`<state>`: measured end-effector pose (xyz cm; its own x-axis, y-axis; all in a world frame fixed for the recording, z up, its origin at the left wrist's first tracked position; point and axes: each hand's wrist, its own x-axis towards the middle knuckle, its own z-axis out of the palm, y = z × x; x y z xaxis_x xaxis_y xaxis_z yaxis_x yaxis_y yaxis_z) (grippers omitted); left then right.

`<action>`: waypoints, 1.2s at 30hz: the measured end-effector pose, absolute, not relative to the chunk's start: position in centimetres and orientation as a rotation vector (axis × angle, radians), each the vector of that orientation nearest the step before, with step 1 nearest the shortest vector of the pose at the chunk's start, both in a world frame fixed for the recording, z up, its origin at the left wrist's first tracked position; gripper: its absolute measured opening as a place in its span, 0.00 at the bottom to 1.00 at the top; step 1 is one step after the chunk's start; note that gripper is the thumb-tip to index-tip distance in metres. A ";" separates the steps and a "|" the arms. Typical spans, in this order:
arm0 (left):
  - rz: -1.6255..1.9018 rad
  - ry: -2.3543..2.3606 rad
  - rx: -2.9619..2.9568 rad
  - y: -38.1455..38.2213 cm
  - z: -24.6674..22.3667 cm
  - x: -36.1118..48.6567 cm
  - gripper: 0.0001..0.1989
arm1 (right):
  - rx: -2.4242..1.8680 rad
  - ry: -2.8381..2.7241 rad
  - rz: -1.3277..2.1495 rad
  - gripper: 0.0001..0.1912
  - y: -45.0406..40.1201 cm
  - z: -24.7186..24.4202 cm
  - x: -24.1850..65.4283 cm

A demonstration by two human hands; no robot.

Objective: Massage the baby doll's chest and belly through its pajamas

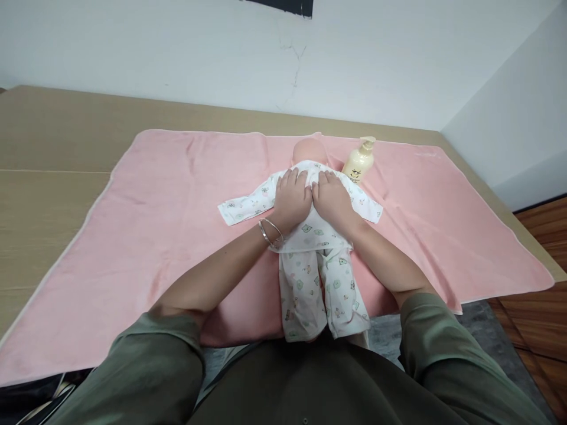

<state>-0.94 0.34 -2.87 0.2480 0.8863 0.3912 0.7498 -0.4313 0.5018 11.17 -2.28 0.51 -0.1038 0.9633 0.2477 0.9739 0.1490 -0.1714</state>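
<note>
A baby doll (309,151) lies with its head toward the wall, dressed in a white patterned top (310,236) and matching trousers (303,289). My left hand (292,198), with bangles (266,230) at the wrist, rests flat on the upper part of the top. Beside it, my right hand (331,198) lies flat on the same cloth, the two thumbs close together. Both hands have their fingers stretched out and grip nothing. The sleeves spread to either side. The doll's face is not visible.
Under the doll a pink blanket (177,206) covers much of the wooden table (57,141), hanging over the front edge. A cream pump bottle (359,160) stands right of the doll's head. Behind the table rises a white wall (199,59); wooden panelling (540,307) is at right.
</note>
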 end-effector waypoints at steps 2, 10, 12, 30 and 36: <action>0.863 1.500 2.327 1.2 -2.5 -1.5 0.25 | -1.866 -2.205 -0.131 0.27 -3.5 0.7 10.5; 0.820 1.499 2.410 0.0 -2.2 -1.1 0.27 | -1.875 -2.208 0.144 0.27 -1.6 2.0 12.4; 0.826 1.513 2.438 -0.6 -2.1 -0.7 0.27 | -1.900 -2.160 0.176 0.29 -0.9 2.0 12.7; 0.885 1.517 2.430 -1.5 -2.2 -0.1 0.26 | -1.959 -2.122 0.151 0.27 -1.2 2.0 12.5; 0.828 1.487 2.417 0.2 -1.8 -1.2 0.25 | -2.016 -2.215 -0.158 0.26 -3.8 2.3 10.9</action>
